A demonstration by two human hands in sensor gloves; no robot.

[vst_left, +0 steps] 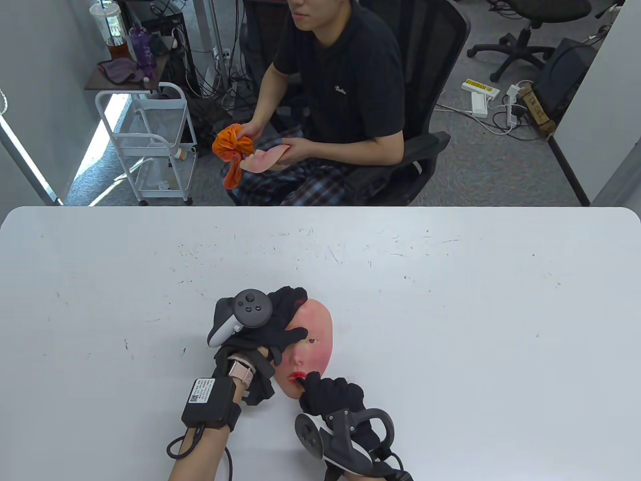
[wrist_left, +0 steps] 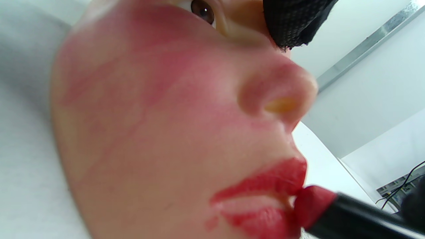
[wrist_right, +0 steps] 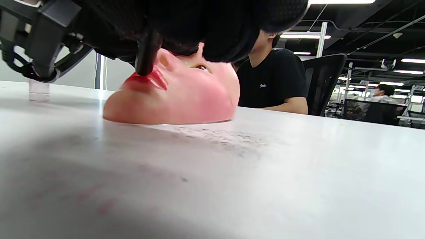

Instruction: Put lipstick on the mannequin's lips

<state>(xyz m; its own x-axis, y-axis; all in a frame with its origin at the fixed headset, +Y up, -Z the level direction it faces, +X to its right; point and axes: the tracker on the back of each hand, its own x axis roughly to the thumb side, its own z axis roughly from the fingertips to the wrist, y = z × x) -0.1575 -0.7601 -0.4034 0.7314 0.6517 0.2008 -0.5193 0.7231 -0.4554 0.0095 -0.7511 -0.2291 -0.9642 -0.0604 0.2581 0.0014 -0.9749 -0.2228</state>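
Rubbery mannequin face [vst_left: 313, 340] under flat left hand [vst_left: 273, 325] | right hand [vst_left: 330, 396] pinches glossy lipstick [wrist_left: 335, 212] on lips [wrist_left: 265, 199]

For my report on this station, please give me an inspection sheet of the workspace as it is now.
Surface: white table, scuffed with small dark marks.
Job's things: mannequin face lies face up; lips partly red; lipstick tip touches them.
Clutter: small clear cup on the table beyond the face.
Grippers: left hand rests on the face's upper part; right hand holds the lipstick.
Cables: black cable from the left wrist; power strips on the floor.
Surroundings: seated person with orange cloth; white cart.
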